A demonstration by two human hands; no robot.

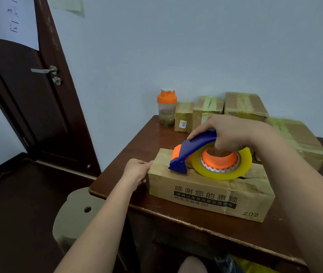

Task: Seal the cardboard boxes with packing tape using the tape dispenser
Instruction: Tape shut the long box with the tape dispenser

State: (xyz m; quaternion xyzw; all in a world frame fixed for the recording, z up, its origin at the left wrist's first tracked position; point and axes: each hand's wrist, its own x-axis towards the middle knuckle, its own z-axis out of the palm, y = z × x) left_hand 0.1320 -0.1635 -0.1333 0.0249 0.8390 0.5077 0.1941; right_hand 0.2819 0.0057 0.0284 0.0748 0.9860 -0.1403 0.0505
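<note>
Both hands work at the dark brown wooden tabletop (pixel 186 217); on it lies the printed brown cardboard box (pixel 212 196), its left end pinched by the left hand (pixel 137 171); the right hand (pixel 229 133) is wrapped around the blue-and-orange tape dispenser (pixel 188 150), whose yellowish roll of packing tape (pixel 221 166) rests on the box top; four taped cardboard boxes (pixel 245 106) and an orange-lidded shaker bottle (pixel 166 107) stand behind.

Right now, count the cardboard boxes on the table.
5: front box under the tape dispenser; three along the wall; one far right. Others may be hidden.
</note>
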